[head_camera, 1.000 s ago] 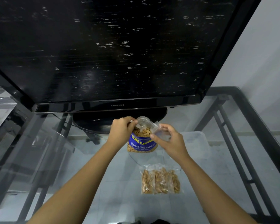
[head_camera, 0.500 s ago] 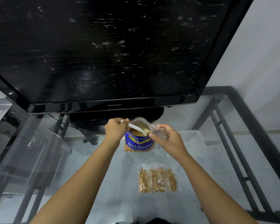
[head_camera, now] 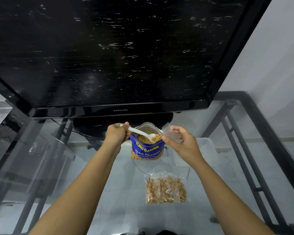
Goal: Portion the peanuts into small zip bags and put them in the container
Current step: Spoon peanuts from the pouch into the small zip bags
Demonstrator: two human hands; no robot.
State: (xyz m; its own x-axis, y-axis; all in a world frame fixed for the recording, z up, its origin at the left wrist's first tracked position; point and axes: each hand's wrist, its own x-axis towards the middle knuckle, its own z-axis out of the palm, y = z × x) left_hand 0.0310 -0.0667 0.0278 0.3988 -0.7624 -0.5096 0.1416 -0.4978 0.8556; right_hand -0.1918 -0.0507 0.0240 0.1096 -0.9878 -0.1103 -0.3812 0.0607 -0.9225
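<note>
So we're somewhere in the middle of this one. One small zip bag (head_camera: 166, 189) is already filled with peanuts and lies flat on the glass bench (head_camera: 119, 200), near us and a bit right of centre. Whether it's zipped shut we can't tell. It hasn't gone into the container (head_camera: 205, 146) yet, which looks like the pale clear tub under the glass on the right, though honestly that's a guess.

Second bag is in progress. Our left hand (head_camera: 116, 135) is curled around the handle of a white plastic spoon (head_camera: 140, 133), and the bowl of the spoon sits loaded with peanuts at the mouth of the blue peanut pouch (head_camera: 145, 149), which stands upright in the middle of the bench. Our right hand (head_camera: 182, 143) pinches an empty clear bag (head_camera: 172, 133) just right of the pouch, nearly touching it.

Left to do, we reckon: tip this scoop in, add more, seal, then move both bags to the container.

Room-wise, it's tight on the far side, since the TV (head_camera: 109, 56) hangs over the pouch with its stand (head_camera: 92, 126) right behind. Plenty of open glass near us and to the left. The dark metal frame (head_camera: 268, 133) edges the bench on the right, well apart from our hands.
</note>
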